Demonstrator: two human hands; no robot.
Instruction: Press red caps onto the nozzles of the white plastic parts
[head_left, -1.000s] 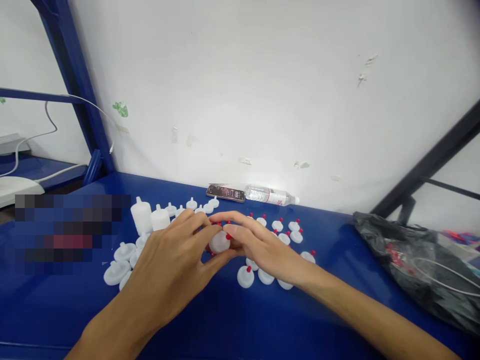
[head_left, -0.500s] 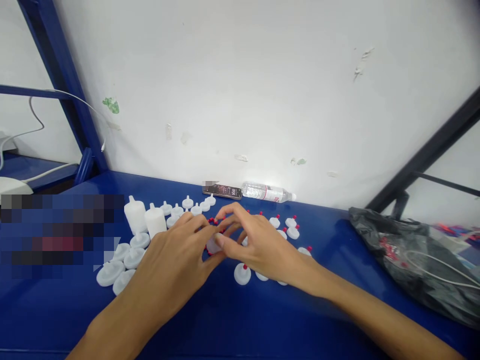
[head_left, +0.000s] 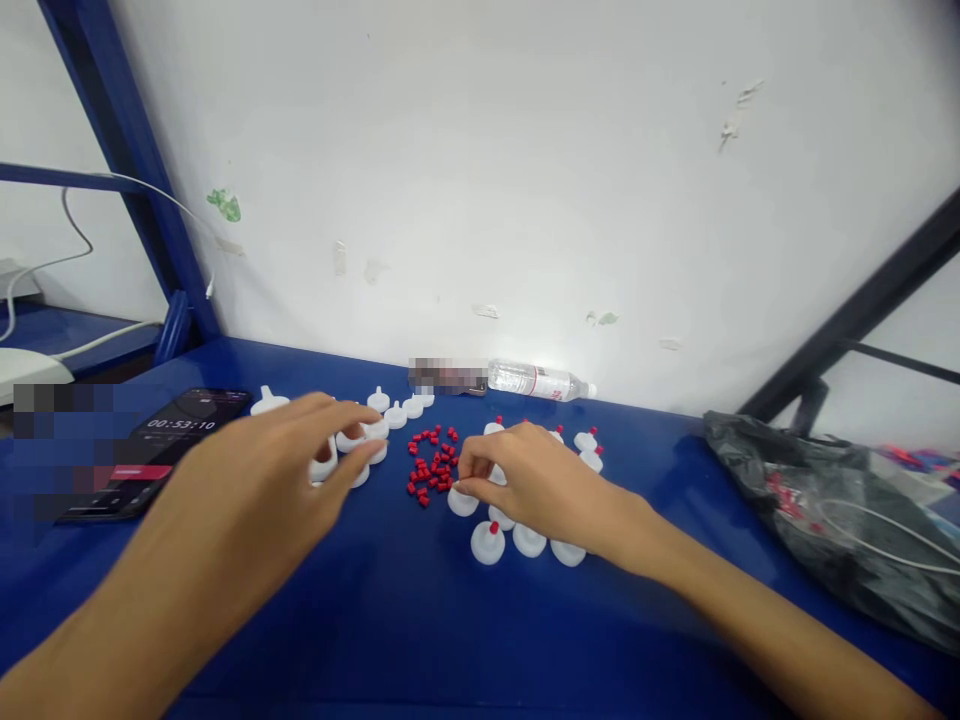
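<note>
My right hand (head_left: 536, 485) is closed in a pinch on the top of a white nozzle cap (head_left: 463, 503), which stands upright on the blue table. Its tip is hidden by the fingers. Several white caps with red tips stand around and under this hand, one of them a white cap (head_left: 487, 545) in front. Over the left group of white caps without red tips, my left hand (head_left: 277, 475) has thumb and forefinger apart around a white cap (head_left: 376, 428); contact is unclear. Between the hands lies a loose heap of small red tips (head_left: 431, 470).
Against the wall lie a clear plastic bottle (head_left: 540, 382) and a partly blurred phone (head_left: 472, 382). A large phone with a timer (head_left: 180, 425) rests at the left. A black plastic bag (head_left: 817, 530) lies at the right, by a dark slanted post (head_left: 847, 310).
My hands were together over the red tips with a white piece between them. Now they are apart: the left has moved left to the plain caps, the right slightly right, with a cap set down.
</note>
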